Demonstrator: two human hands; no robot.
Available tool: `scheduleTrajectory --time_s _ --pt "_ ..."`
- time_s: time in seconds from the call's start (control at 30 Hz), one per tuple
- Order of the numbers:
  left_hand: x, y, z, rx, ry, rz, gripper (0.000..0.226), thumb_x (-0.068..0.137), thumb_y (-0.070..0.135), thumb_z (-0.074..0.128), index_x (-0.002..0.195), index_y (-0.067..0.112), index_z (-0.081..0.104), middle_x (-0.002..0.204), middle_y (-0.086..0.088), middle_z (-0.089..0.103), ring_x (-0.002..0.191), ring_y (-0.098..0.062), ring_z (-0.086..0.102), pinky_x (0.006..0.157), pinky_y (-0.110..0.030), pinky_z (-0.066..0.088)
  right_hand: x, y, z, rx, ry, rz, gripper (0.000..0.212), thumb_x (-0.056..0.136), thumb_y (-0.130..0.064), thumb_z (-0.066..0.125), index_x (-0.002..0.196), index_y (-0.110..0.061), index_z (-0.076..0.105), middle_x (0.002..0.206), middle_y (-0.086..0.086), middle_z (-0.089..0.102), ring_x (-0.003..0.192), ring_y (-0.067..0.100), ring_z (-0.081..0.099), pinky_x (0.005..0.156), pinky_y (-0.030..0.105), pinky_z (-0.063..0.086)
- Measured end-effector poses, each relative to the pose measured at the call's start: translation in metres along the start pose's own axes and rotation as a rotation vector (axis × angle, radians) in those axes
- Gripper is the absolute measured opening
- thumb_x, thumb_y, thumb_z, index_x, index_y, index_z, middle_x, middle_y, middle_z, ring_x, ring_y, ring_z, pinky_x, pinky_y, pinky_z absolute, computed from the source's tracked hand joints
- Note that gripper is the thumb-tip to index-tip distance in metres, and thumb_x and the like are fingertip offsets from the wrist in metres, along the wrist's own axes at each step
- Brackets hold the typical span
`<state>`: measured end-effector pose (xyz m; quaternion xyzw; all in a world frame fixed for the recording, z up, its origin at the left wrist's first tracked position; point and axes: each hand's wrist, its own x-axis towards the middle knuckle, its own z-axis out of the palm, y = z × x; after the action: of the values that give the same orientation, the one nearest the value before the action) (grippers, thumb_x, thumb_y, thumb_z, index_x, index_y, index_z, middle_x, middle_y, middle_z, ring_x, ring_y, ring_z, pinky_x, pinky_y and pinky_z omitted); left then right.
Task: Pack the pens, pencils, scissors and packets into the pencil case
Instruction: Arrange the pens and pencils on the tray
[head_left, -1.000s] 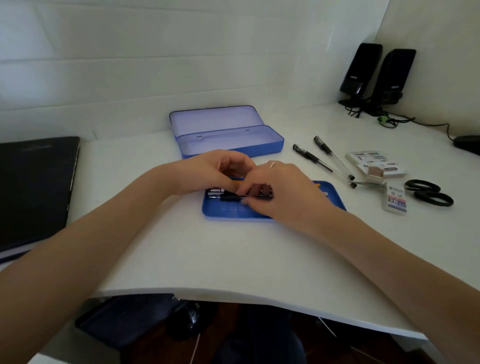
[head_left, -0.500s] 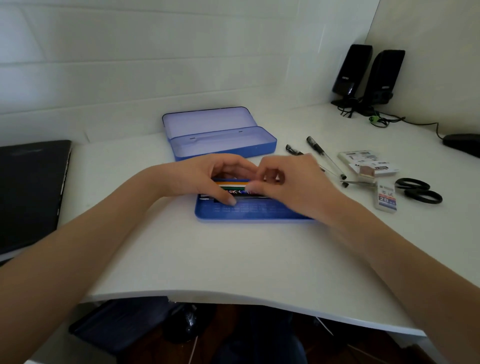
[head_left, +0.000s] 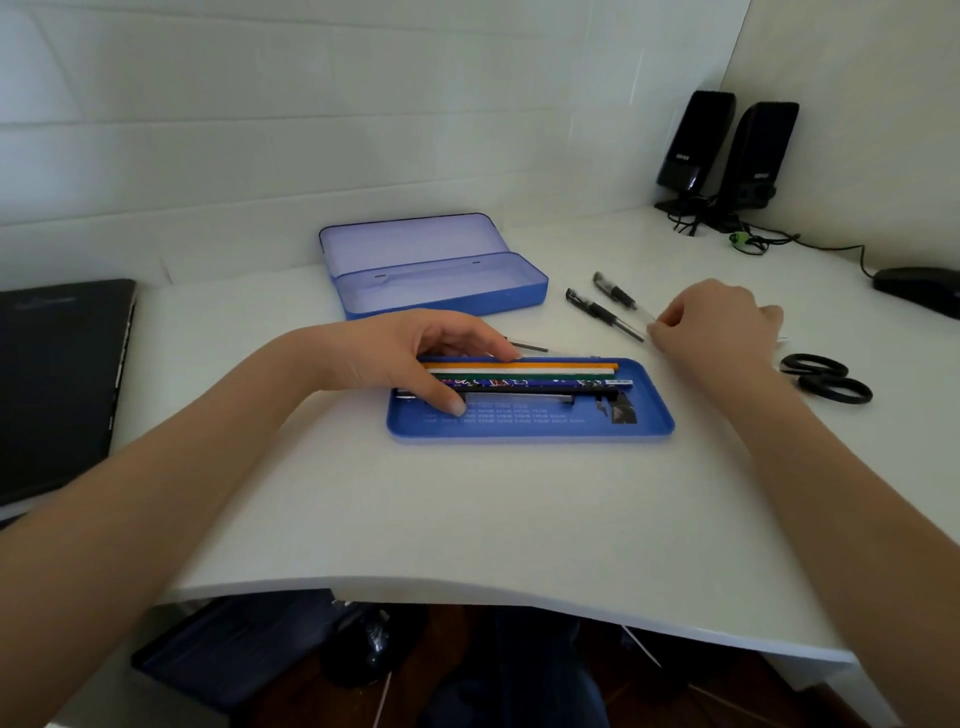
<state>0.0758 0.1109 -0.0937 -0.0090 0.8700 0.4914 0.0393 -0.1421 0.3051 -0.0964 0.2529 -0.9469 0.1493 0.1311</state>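
The blue tray (head_left: 524, 432) lies in front of me with several pencils (head_left: 571, 370) and a black pen (head_left: 519, 397) laid along it. My left hand (head_left: 415, 358) clamps their left ends between thumb and fingers. My right hand (head_left: 717, 322) is out to the right, its curled fingers touching the clear ends of two black pens (head_left: 597, 313) on the desk; I cannot see a grip. The open blue pencil case (head_left: 452, 305) stands behind the tray. Black scissors (head_left: 826, 378) lie at the right. My right hand hides the packets.
Two black speakers (head_left: 727, 156) with cables stand in the back right corner, and a black mouse (head_left: 919, 287) lies beside them. A black laptop (head_left: 57, 384) sits at the left edge. A thin dark stick (head_left: 527, 346) lies just behind the tray.
My right hand has left the tray and moved right to the two pens. The left hand stays on the pencils, which now show uncovered along the tray.
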Motion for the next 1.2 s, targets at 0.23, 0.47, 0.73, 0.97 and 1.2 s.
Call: scheduleTrajectory --time_s 0.23,0.47,0.73,0.97,1.2 --pt "0.001 -0.001 -0.001 -0.023 0.016 0.001 0.052 0.072 0.005 0.075 0.118 0.027 0.061 0.125 0.012 0.061 0.122 -0.006 0.053 0.101 -0.020 0.041 -0.012 -0.010 -0.020 0.478 0.050 -0.124 0.016 0.088 -0.026 0.057 0.092 -0.017 0.070 0.086 0.001 0.069 0.078 0.012 0.063 0.080 0.035 0.054" --pt "0.001 -0.001 -0.001 -0.032 0.028 -0.018 0.050 0.073 0.001 0.075 0.116 0.022 0.062 0.124 0.011 0.063 0.119 -0.004 0.055 0.100 -0.018 0.041 -0.041 -0.035 -0.040 0.763 -0.408 -0.419 0.013 0.095 -0.022 0.048 0.094 -0.020 0.061 0.058 -0.004 0.044 0.055 0.013 0.038 0.060 0.030 0.035" --pt "0.001 -0.001 0.000 -0.020 0.041 -0.030 0.048 0.070 0.007 0.077 0.114 0.017 0.062 0.124 0.000 0.063 0.115 -0.012 0.058 0.097 -0.021 0.044 -0.049 -0.032 -0.049 0.615 -0.641 -0.524 0.012 0.089 -0.034 0.057 0.084 -0.024 0.061 0.045 -0.010 0.042 0.048 0.008 0.035 0.053 0.019 0.032" --pt "0.002 0.000 0.000 -0.038 0.023 -0.005 0.048 0.072 -0.002 0.073 0.115 0.015 0.062 0.128 -0.003 0.061 0.121 -0.014 0.055 0.101 -0.026 0.045 -0.050 -0.031 -0.050 0.567 -0.712 -0.566 0.012 0.084 -0.021 0.067 0.075 -0.015 0.062 0.060 0.004 0.062 0.057 0.012 0.053 0.065 0.021 0.043" --pt "0.002 0.000 0.000 -0.079 0.036 -0.009 0.043 0.076 -0.002 0.070 0.115 0.012 0.062 0.125 0.000 0.064 0.117 -0.012 0.058 0.097 -0.023 0.046 -0.059 -0.041 -0.042 0.399 -0.689 -0.637 0.025 0.076 -0.029 0.072 0.060 -0.021 0.055 0.053 -0.010 0.050 0.049 0.004 0.040 0.052 0.015 0.033"
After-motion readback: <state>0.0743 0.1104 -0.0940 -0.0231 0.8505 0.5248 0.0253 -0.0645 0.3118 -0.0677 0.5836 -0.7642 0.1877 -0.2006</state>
